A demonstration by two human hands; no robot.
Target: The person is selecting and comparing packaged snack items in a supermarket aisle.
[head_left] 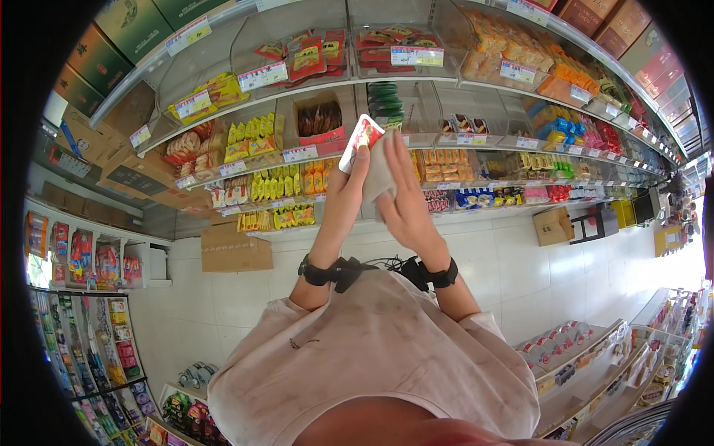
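Note:
My left hand (351, 181) grips a flat red-and-white packet (362, 139), its thumb laid over the front. A pale grey cloth (379, 170) is in my right hand (410, 206), whose fingers are stretched out along it, close against the packet's right side. Both hands are raised in front of a stocked snack shelf. Behind them, a row of dark green packets (385, 100) stands in a clear bin. The cloth and right hand hide the packet's lower right part.
Clear plastic bins with price tags line the shelf; red packets (308, 58) lie above, yellow packets (251, 134) to the left. A cardboard box (236, 248) rests on the tiled floor (474, 262). Bottled drinks (552, 343) stand on a shelf behind at right.

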